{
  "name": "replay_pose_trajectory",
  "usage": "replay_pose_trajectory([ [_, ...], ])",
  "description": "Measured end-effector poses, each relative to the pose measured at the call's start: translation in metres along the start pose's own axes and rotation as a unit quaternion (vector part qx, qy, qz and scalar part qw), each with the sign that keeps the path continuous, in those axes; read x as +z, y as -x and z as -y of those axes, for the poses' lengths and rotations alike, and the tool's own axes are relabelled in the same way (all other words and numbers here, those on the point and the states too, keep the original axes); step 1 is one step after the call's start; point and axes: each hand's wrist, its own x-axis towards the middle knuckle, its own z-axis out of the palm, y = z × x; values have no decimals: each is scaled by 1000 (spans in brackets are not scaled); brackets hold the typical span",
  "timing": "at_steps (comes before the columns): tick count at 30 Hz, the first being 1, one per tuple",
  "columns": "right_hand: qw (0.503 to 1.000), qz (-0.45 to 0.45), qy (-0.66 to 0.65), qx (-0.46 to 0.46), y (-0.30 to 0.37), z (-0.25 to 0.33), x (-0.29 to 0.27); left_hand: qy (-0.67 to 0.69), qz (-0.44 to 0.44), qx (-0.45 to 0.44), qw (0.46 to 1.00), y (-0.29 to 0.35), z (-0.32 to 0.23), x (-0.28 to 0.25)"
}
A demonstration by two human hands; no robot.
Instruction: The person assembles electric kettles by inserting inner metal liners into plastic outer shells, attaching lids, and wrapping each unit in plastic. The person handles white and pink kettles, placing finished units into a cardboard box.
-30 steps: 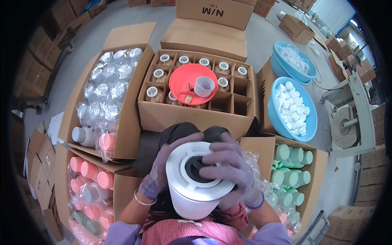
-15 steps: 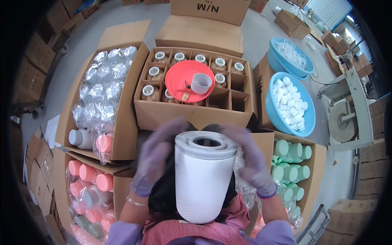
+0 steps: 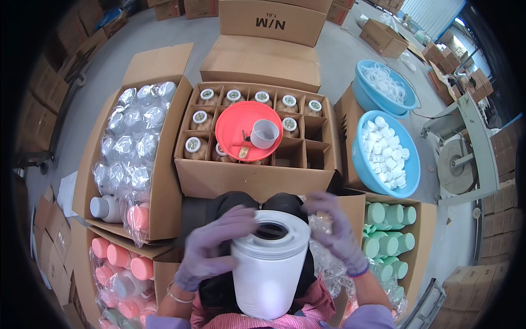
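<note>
A white cylindrical container point(image 3: 268, 285), apparently a vacuum flask body, stands upright in my lap. Its top carries a grey-white ringed collar around a dark round opening. My left hand point(image 3: 216, 247), in a thin purple glove, is beside the collar with fingers apart, the fingertips over or against its left rim. On the other side, my right hand point(image 3: 339, 236), gloved alike, hovers off the container with its fingers spread and nothing in it.
Ahead stands a divided carton point(image 3: 235, 178) of white-topped bottles; a red plate point(image 3: 230, 123) on it bears a grey cup point(image 3: 264, 134). Blue basins point(image 3: 413, 175) hold white caps and clear rings. Side cartons hold wrapped silver, pink and green point(image 3: 386, 249) flasks.
My left hand has come in to the container's collar. My right hand remains apart from it, fingers still spread. The whole view has tilted, so everything sits lower in the picture.
</note>
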Motion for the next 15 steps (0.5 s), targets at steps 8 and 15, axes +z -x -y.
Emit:
replay_pose_trajectory([
  [8, 983, 157, 17, -95, -45, 38, 15, 60, -110, -238, 963, -49, -13, 4],
  [15, 966, 204, -118, -109, -116, 4, 10, -135, -141, -125, 973, -77, -1, -28],
])
